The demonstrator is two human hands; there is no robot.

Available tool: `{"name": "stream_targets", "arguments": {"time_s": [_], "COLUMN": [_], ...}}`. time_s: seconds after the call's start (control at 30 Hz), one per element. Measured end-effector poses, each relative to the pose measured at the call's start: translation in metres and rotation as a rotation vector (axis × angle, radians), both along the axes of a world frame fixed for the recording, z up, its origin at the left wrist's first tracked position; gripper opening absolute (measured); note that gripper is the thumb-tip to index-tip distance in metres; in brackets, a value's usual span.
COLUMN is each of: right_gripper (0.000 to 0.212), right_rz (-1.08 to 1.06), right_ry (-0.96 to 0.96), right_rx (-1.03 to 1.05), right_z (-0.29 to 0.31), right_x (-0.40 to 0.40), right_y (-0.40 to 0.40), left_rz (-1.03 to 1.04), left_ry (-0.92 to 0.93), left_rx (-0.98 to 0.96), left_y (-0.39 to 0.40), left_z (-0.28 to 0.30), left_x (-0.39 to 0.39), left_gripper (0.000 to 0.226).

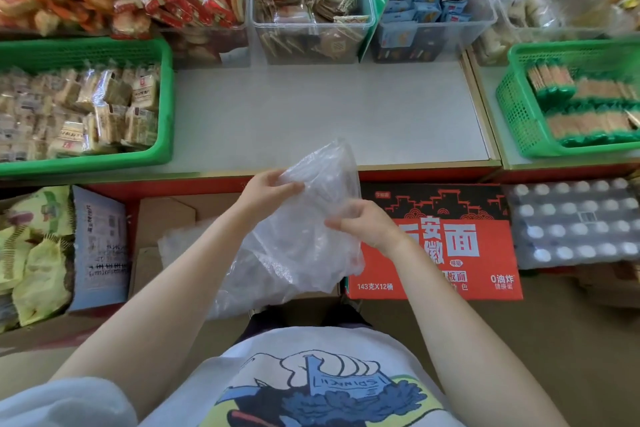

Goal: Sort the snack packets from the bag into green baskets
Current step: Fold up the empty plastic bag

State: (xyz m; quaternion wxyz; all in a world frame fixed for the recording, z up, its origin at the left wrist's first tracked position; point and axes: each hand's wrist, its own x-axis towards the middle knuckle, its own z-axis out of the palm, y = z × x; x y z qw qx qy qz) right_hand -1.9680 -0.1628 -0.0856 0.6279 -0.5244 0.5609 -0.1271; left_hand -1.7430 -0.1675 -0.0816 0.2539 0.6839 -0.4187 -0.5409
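We have one wide-angle view, worn on the head. It looks forward and down, close over the counter's [311, 114] front edge.

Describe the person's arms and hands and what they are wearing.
Both arms are bare from the elbow down; no gloves, watch, rings or bracelets show on the left hand or the right hand. A pale grey short sleeve covers the left upper arm at the bottom corner of the view. The T-shirt is light, printed with a blue-and-white cartoon graphic and a yellow patch.

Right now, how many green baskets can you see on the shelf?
2. One green basket sits at the left, full of pale packets; the other green basket sits at the right, holding green-edged packets. Both run past the frame edges; others may lie outside.
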Motion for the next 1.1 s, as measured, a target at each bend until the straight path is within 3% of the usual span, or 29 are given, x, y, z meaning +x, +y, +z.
{"name": "stream_targets", "arguments": {"time_s": [0.1,0.2,0.27,0.4,0.53,0.67,0.77,0.87,0.93,1.1], "right_gripper": [0.014,0.033,0.040,0.050,0.082,0.089,0.053,0.013,0.011,0.012], "right_rz": [-0.202,-0.430,-0.559,-0.713,-0.595,-0.286,-0.039,-0.245,-0.386,-0.446], "right_ry": [0.059,0.125,0.170,0.233,0.280,0.367,0.394,0.257,0.138,0.081], "right_rx": [-0.068,-0.107,-0.084,0.011,0.148,0.341,0.350,0.209,0.194,0.074], "right_z": [-0.009,-0.024,-0.034,-0.061,-0.077,-0.086,-0.101,-0.102,-0.098,-0.090], "right_x": [-0.012,-0.039,-0.061,-0.113,-0.157,-0.181,-0.189,-0.192,-0.190,-0.172], "right_y": [-0.001,-0.003,-0.005,-0.010,-0.002,0.024,0.046,0.061,0.064,0.059], "left_rz": [0.023,-0.030,-0.177,-0.500,-0.637,-0.593,-0.612,-0.576,-0.526,-0.459], "left_ry": [-0.296,-0.497,-0.575,-0.612,-0.607,-0.554,-0.552,-0.540,-0.560,-0.603], "left_rx": [-0.263,-0.445,-0.445,-0.219,-0.032,0.020,0.051,0.059,-0.023,-0.633], "left_y": [0.000,0.015,0.030,0.054,0.062,0.059,0.052,0.050,0.053,0.079], "left_z": [-0.018,-0.038,-0.060,-0.107,-0.134,-0.147,-0.151,-0.149,-0.140,-0.107], "left_x": [-0.032,-0.077,-0.108,-0.155,-0.180,-0.189,-0.192,-0.195,-0.196,-0.216], "left_gripper": [0.051,0.056,0.057,0.080,0.097,0.095,0.096,0.095,0.088,0.056]}}
